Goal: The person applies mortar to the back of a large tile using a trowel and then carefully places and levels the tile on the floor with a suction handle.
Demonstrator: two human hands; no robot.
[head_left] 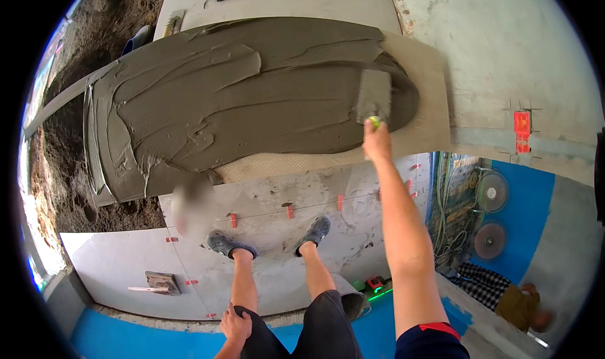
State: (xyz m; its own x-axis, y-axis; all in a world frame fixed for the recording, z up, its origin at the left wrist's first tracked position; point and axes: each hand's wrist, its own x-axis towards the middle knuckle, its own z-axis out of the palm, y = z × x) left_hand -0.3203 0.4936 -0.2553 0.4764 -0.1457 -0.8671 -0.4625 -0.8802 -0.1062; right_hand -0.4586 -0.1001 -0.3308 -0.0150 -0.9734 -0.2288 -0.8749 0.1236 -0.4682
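Note:
My right hand (pixel 377 142) is closed around the yellow-green handle of a flat trowel (pixel 375 93). The trowel's grey-smeared blade lies on wet grey mortar (pixel 239 101), near the right end of the spread. Ridges and swirls mark the mortar, which covers most of a large tan panel (pixel 425 88) with a textured surface. Bare tan shows along its right end and part of its near edge. My left hand (pixel 236 324) rests on my left thigh near the knee, fingers loosely laid on it and holding nothing that I can see.
My clogs stand on pale floor tiles (pixel 271 252) with red levelling wedges (pixel 290 211). Another trowel (pixel 162 283) lies at left. A bucket (pixel 350 297) and a green-lit laser level (pixel 375 283) are beside my right leg. A person (pixel 513 302) is at lower right; bare soil (pixel 69 176) borders the left.

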